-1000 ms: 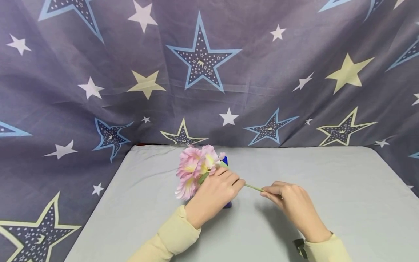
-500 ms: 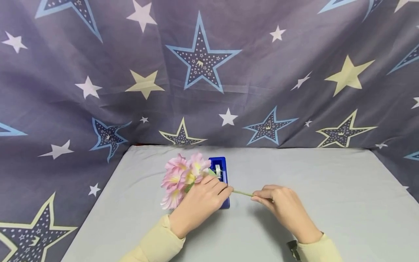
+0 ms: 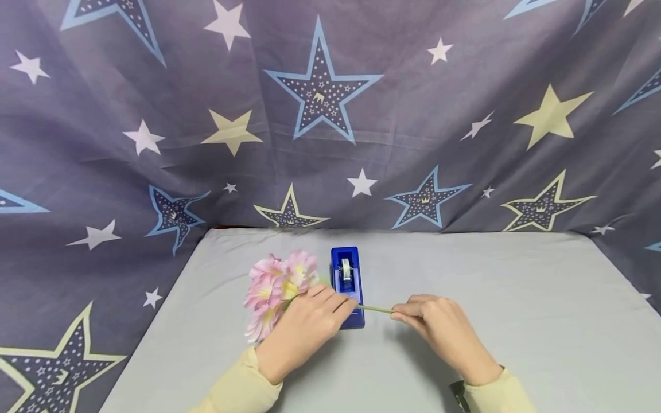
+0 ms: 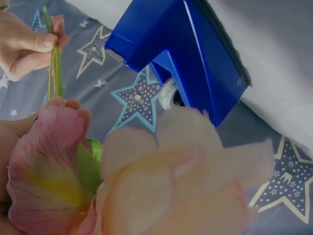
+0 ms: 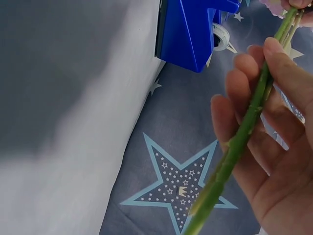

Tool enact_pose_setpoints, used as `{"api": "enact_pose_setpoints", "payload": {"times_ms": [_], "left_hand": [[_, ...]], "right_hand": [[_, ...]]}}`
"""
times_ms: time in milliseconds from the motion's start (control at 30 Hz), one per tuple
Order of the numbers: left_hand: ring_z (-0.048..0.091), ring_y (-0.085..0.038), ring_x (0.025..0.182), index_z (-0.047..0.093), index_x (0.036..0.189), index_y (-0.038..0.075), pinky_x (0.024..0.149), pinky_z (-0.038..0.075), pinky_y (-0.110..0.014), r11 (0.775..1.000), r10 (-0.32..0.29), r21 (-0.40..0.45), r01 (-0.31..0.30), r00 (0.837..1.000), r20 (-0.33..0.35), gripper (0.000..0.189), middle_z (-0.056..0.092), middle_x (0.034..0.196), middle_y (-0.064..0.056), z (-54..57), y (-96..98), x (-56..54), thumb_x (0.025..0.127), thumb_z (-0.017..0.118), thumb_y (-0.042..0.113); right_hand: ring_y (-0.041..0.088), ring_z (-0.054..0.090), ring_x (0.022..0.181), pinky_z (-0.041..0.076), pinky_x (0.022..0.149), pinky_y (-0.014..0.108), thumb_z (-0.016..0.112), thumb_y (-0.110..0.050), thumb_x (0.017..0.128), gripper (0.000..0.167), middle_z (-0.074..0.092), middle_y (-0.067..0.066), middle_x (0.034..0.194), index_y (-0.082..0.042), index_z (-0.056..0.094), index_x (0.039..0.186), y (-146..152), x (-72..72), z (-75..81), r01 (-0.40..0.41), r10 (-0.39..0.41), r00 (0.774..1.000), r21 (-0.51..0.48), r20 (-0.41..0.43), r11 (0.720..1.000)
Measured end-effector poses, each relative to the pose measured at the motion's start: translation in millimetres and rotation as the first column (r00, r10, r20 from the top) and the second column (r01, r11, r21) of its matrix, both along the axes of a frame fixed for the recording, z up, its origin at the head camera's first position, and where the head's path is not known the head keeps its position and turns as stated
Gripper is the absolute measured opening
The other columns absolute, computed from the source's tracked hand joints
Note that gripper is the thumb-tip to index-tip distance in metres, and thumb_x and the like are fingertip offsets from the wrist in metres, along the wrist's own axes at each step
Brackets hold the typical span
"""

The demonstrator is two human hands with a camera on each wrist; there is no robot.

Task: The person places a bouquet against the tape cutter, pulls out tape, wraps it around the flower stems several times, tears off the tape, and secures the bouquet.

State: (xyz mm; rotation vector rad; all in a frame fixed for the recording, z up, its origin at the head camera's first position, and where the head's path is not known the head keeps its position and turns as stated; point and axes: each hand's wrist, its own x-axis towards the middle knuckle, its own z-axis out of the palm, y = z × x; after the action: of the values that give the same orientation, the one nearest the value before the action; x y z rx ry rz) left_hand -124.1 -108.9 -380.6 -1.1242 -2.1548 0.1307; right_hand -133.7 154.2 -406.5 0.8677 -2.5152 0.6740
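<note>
Pink artificial flowers point(image 3: 276, 287) lie level, green stem point(image 3: 376, 309) pointing right.

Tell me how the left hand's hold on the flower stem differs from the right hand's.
The left hand grips the stem right below the pink flowers, at the tape dispenser; the right hand pinches it farther along, toward the bare end. The left hand's fingers wrap over the stem and hide it; the right hand's thumb and fingertips leave the green stem showing. Both hold the same stem above the table.

Both hands reach forward, close together. The left hand point(image 3: 304, 327) and right hand point(image 3: 441, 330) have curled, pinching fingers.
</note>
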Motion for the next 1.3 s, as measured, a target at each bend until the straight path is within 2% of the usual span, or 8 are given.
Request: {"api": "enact_pose_setpoints", "payload": {"times_ms": [133, 333, 600, 833, 967, 1300], "left_hand": [[0.062, -0.016, 0.081, 0.070, 0.104, 0.011, 0.077, 0.048, -0.028, 1.000, 0.017, -0.001, -0.017, 1.000, 0.000, 0.025, 0.070, 0.094, 0.001, -3.9, -5.4, 2.6, 0.092, 0.048, 0.008], [0.062, -0.015, 0.079, 0.068, 0.100, 0.011, 0.076, 0.047, -0.028, 1.000, 0.025, 0.000, -0.025, 0.999, 0.047, 0.022, 0.070, 0.090, 0.001, -11.1, -14.6, 7.4, 0.091, 0.049, 0.007], [0.062, -0.012, 0.078, 0.068, 0.100, 0.012, 0.076, 0.048, -0.027, 0.999, 0.019, 0.043, -0.023, 0.995, 0.099, 0.014, 0.071, 0.089, 0.004, -23.4, -23.9, 11.2, 0.088, 0.061, 0.008], [0.059, -0.010, 0.070, 0.065, 0.095, 0.015, 0.063, 0.046, -0.026, 0.997, 0.006, 0.080, -0.018, 0.989, 0.149, 0.005, 0.068, 0.081, 0.006, -31.4, -28.1, 13.2, 0.090, 0.066, 0.016], [0.056, -0.011, 0.067, 0.064, 0.092, 0.014, 0.058, 0.043, -0.026, 0.997, 0.028, 0.068, -0.040, 0.986, 0.164, 0.001, 0.067, 0.079, 0.006, -32.1, -29.3, 12.4, 0.091, 0.064, 0.015], [0.055, -0.010, 0.065, 0.064, 0.089, 0.015, 0.058, 0.043, -0.025, 0.997, 0.034, 0.059, -0.045, 0.984, 0.175, 0.006, 0.067, 0.078, 0.007, -31.9, -28.2, 12.8, 0.088, 0.070, 0.015]], "right_hand": [[-0.007, 0.055, 0.064, 0.050, 0.057, 0.019, 0.077, -0.024, 0.083, 0.005, 0.064, -0.020, 0.072, -0.026, 0.079, 0.087, -3.9, 2.2, -2.8, 0.002, -0.002, 1.000, 0.010, -0.015, 1.000], [-0.005, 0.057, 0.064, 0.052, 0.059, 0.021, 0.076, -0.025, 0.085, 0.005, 0.064, -0.019, 0.072, -0.025, 0.079, 0.087, -9.8, 6.8, -5.2, -0.001, 0.001, 1.000, 0.034, -0.002, 0.999], [-0.003, 0.058, 0.065, 0.052, 0.059, 0.021, 0.075, -0.025, 0.086, 0.005, 0.065, -0.017, 0.073, -0.024, 0.079, 0.087, -16.2, 13.3, -8.0, 0.004, -0.005, 1.000, 0.064, 0.012, 0.998], [-0.002, 0.056, 0.064, 0.050, 0.057, 0.022, 0.076, -0.024, 0.084, 0.004, 0.061, -0.018, 0.070, -0.024, 0.078, 0.087, -19.7, 17.9, -10.9, 0.012, -0.011, 1.000, 0.104, -0.015, 0.994], [-0.002, 0.057, 0.065, 0.051, 0.058, 0.023, 0.075, -0.024, 0.086, 0.004, 0.063, -0.017, 0.073, -0.025, 0.077, 0.089, -21.6, 17.1, -10.7, 0.019, -0.019, 1.000, 0.109, -0.002, 0.994], [-0.002, 0.058, 0.066, 0.051, 0.058, 0.024, 0.074, -0.022, 0.087, 0.004, 0.064, -0.016, 0.074, -0.024, 0.077, 0.090, -21.6, 17.5, -13.8, 0.022, -0.027, 0.999, 0.116, 0.035, 0.993]]}}
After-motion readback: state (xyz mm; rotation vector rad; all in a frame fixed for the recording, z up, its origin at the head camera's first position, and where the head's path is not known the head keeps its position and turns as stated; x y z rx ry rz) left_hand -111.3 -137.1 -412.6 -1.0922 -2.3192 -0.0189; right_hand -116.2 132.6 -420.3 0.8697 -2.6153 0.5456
